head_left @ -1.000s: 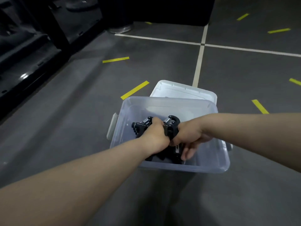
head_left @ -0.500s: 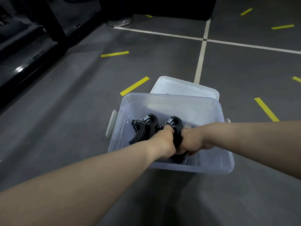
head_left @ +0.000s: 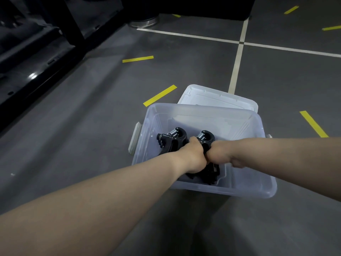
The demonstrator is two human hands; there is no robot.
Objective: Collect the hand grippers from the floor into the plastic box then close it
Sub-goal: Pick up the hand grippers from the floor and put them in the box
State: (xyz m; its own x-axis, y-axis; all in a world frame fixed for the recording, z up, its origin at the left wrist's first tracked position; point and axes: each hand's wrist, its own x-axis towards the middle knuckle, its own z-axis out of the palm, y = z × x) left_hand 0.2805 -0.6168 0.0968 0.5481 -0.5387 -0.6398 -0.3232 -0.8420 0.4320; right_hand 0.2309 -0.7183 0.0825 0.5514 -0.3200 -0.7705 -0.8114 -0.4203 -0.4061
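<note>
Though half-hidden, seemingly two hand grippers [head_left: 174, 140]

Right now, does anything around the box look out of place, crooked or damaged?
Nothing looks spilled or broken. Only the lid lies on the floor behind the plastic box, slightly askew to it, so the box is not yet closed. The left hand and right hand grip black hand grippers inside the box.
</note>
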